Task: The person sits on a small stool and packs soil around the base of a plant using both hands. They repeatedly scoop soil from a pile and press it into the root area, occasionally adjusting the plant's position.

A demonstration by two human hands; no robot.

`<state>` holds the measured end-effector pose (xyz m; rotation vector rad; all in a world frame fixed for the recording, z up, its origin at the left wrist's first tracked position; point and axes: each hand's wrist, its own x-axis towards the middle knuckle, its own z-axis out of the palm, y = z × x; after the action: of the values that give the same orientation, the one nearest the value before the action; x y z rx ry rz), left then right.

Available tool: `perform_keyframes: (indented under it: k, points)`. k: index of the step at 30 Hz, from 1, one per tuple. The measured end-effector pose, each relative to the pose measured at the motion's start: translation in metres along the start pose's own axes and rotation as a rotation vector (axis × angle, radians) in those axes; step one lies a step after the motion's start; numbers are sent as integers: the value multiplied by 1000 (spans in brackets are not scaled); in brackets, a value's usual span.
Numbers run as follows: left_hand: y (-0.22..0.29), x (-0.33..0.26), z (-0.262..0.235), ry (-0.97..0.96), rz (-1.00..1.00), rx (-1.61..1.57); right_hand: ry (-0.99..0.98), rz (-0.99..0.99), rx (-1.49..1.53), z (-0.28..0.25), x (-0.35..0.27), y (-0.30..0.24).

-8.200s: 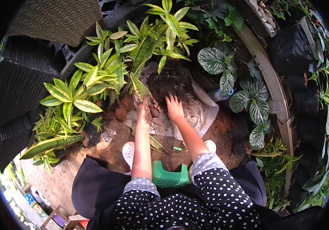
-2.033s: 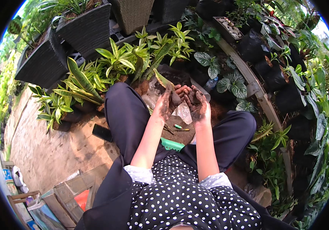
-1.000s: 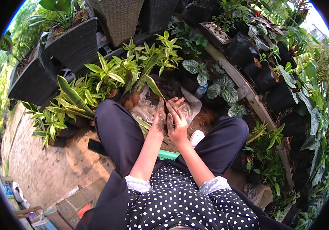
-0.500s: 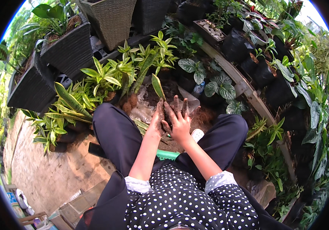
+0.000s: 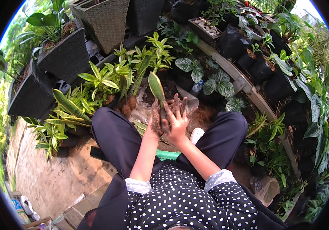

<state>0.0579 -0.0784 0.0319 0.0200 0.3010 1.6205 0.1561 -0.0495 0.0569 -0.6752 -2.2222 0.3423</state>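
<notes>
Where the person's lap spreads nearest, a dotted black top (image 5: 189, 199) and dark trousers (image 5: 120, 130) lie well short of the upright leaf (image 5: 156, 87), green with yellow margins. A green plastic stool (image 5: 167, 155) shows in part between the legs, nearer than the leaf, and a white shoe (image 5: 197, 135) rests to the leaf's right. Just below the leaf are both soil-smeared hands, its lower end between them: the left hand (image 5: 155, 122) is on edge, its fingers apparently together, though I cannot tell whether they clamp the leaf; the right hand (image 5: 176, 123) has its fingers spread apart, pointing away from the body. Beyond the hands, a translucent plastic sheet (image 5: 190, 100) bearing dark soil (image 5: 169, 88) lies behind the leaf. Brown fibrous clumps (image 5: 132, 102) sit to the leaf's left, and a clear bottle (image 5: 197, 87) to its right, near silver-veined plants (image 5: 224, 87). Farther off to the leaf's left grow yellow-green plants (image 5: 103, 79); farthest, past the leaf, stand dark tapering pots (image 5: 66, 53) on the left and a tray of pale pebbles (image 5: 206, 27) on the right.
</notes>
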Motion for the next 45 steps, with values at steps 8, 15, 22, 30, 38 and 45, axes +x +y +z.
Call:
perform_keyframes:
  k: [8, 15, 22, 30, 38, 45]
  points:
    - [-2, 9, -12, 346, 145, 224, 1, -74, -92, 28, -10, 13]
    - [-2, 8, 33, 119, 69, 251, 211, 180, 205, 7, 2, 9]
    - [-11, 34, -45, -80, 19, 86, 259, -51, -228, -3, 15, 14]
    - [-3, 33, 8, 105, -25, 70, 50, 46, -82, 10, 10, 30]
    - [-9, 30, 1, 36, 44, 51, 248, 100, 104, 5, 14, 16]
    - [-5, 30, -1, 31, 22, 101, 25, -5, -215, 9, 9, 32]
